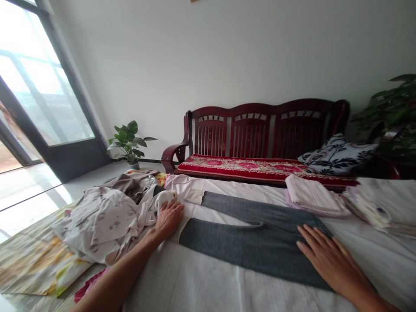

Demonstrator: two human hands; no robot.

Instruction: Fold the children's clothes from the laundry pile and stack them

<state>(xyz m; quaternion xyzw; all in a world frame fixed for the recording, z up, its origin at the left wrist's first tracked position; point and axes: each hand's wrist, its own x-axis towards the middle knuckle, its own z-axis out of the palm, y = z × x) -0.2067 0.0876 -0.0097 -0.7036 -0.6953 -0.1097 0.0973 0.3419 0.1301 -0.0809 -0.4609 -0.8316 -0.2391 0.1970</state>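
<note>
A pair of dark grey-blue trousers [247, 234] lies spread on the white cloth [208, 286], legs pointing left and waist end to the right. One leg ends in a pale lace-like cuff [194, 196]. My right hand [328, 255] rests flat on the waist end, fingers stretched and spread. Beyond the trouser cuffs, my left hand [169, 218] lies with fingers extended at the edge of a heap of rumpled clothes [107, 221]; it grips nothing that I can see. A white garment with small prints lies on top of that heap.
Folded white and pinkish cloths [312, 195] sit at the right, beside another folded stack [386, 203]. Behind stands a dark red wooden bench [250, 130] with a red patterned cover and a cushion [338, 154]. A potted plant [129, 141] stands near the glass door [48, 86].
</note>
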